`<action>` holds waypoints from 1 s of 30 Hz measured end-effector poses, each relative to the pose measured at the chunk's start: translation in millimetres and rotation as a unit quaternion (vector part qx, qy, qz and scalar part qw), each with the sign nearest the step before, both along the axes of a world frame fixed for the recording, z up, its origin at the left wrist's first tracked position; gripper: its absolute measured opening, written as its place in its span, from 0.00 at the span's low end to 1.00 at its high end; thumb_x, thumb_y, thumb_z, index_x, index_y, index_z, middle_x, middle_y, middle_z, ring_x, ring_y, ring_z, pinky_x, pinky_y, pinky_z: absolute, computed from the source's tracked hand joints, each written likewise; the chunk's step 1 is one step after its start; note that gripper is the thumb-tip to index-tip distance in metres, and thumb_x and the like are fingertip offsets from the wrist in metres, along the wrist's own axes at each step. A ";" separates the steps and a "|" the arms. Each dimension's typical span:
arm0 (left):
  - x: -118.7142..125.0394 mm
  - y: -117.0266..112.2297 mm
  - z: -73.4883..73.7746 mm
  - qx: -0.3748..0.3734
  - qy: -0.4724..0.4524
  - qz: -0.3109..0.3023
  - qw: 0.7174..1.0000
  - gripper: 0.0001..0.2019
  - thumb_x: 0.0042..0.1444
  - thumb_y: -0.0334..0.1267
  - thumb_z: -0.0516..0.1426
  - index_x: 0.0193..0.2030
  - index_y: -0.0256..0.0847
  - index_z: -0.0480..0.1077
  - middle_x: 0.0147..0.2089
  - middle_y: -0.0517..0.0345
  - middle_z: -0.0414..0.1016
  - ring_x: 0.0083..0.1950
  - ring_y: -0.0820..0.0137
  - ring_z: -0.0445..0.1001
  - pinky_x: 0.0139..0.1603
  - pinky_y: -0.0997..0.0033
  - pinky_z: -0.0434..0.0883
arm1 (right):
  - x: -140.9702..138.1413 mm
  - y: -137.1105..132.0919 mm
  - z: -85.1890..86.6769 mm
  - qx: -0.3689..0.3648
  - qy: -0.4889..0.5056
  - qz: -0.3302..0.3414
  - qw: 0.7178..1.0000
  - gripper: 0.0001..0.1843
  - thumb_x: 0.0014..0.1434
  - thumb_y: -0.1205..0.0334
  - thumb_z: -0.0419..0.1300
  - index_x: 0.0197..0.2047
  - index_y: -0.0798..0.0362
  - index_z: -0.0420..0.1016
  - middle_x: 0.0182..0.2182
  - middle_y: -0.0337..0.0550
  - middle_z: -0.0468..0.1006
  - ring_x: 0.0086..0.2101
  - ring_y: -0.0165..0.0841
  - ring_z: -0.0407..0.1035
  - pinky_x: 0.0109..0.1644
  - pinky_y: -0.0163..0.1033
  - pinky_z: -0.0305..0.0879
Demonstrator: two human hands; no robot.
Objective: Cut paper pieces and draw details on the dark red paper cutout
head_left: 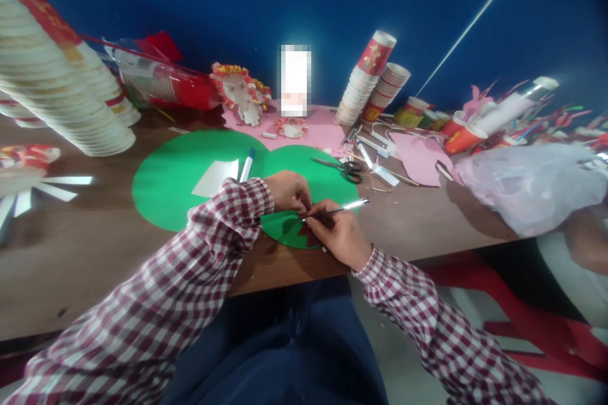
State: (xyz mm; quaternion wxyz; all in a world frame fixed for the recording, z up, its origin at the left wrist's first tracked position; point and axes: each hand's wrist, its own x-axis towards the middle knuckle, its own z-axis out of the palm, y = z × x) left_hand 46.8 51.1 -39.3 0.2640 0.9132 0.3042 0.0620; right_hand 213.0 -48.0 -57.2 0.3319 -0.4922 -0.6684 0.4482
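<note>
My right hand [342, 234] is closed around a slim silver pen [354, 204], whose tip points left. My left hand [289, 190] has its fingers bent down and pinched on the upper end of a small dark red cut-out piece [311, 235]. The pen tip is close to that piece, just by the left fingertips. Both hands are above a green paper sheet with rounded lobes [164, 171]. On the green sheet lie a white paper piece [216, 178], a white marker with a blue cap [247, 164] and black-handled scissors [349, 171].
Stacks of paper cups stand at the left [66, 69] and back [363, 79]. Pink paper [420, 158] and a white plastic bag [536, 186] lie to the right. A cut paper cup with white strips [28, 177] is at the left. A red stool [513, 310] stands below the table.
</note>
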 end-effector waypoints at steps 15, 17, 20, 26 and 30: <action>0.5 -1.1 0.9 0.001 -0.001 -0.001 1.000 0.06 0.45 0.32 0.62 0.31 0.44 0.79 0.30 0.62 0.75 0.32 0.76 0.70 0.32 0.82 0.62 | -0.2 -0.5 2.3 0.024 -0.024 0.005 0.999 0.07 0.60 0.57 0.56 0.37 0.52 0.67 0.24 0.38 0.77 0.23 0.31 0.74 0.24 0.32 0.70; 0.7 -1.2 1.3 -0.003 0.003 0.001 1.000 0.06 0.45 0.32 0.62 0.31 0.43 0.79 0.30 0.62 0.76 0.32 0.76 0.71 0.32 0.82 0.62 | -0.3 -0.5 3.2 0.031 -0.032 0.004 0.999 0.07 0.60 0.58 0.56 0.37 0.52 0.67 0.23 0.38 0.76 0.22 0.31 0.74 0.24 0.32 0.70; 0.9 -1.2 2.1 -0.010 0.008 0.006 1.000 0.06 0.45 0.32 0.62 0.32 0.42 0.79 0.31 0.61 0.76 0.32 0.76 0.71 0.32 0.81 0.63 | -0.5 -0.5 5.1 0.045 -0.043 0.004 0.998 0.06 0.60 0.58 0.56 0.36 0.52 0.68 0.22 0.37 0.76 0.22 0.31 0.74 0.23 0.31 0.69; 0.6 -1.0 2.4 -0.007 0.012 0.007 1.000 0.06 0.45 0.33 0.61 0.32 0.43 0.79 0.31 0.61 0.75 0.32 0.76 0.71 0.32 0.81 0.63 | -0.7 -1.0 6.5 0.049 -0.038 0.003 0.998 0.06 0.60 0.60 0.56 0.36 0.53 0.68 0.21 0.37 0.75 0.22 0.30 0.73 0.23 0.31 0.68; 0.0 -0.7 1.5 0.003 0.005 0.003 1.000 0.05 0.45 0.34 0.61 0.30 0.45 0.79 0.30 0.63 0.75 0.32 0.77 0.71 0.31 0.82 0.63 | -0.5 -0.9 5.3 0.035 -0.031 0.000 0.999 0.07 0.60 0.58 0.56 0.36 0.53 0.68 0.22 0.38 0.76 0.22 0.31 0.74 0.23 0.31 0.69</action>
